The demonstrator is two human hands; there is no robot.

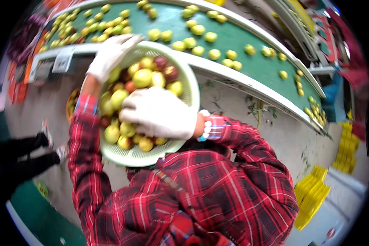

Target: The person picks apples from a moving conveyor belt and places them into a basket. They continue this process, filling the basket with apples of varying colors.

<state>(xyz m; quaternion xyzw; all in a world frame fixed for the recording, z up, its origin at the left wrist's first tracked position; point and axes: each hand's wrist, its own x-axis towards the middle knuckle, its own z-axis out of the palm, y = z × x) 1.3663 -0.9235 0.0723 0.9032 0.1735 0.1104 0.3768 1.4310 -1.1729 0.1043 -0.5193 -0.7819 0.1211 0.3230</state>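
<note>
A pale green plastic colander basin (194, 88) leans against the near side of a conveyor, in front of my body. It holds many round yellow-green and dark red fruits (142, 78) that look like jujubes. My left hand (112, 55), in a white glove, grips the basin's far left rim, its fingers over the edge toward the belt. Inside the basin, my right hand (162, 112), also gloved, lies over the fruit with fingers curled down among it. The hand is slightly blurred, and whatever its fingertips hold is hidden.
The green conveyor belt (238, 39) carries scattered fruit, densest at the left. Below its left part, an orange basket (71, 104) also holds fruit. Another person's legs (33, 149) show at the left. Yellow crates (311, 192) are stacked at the right, and leaves lie on the floor.
</note>
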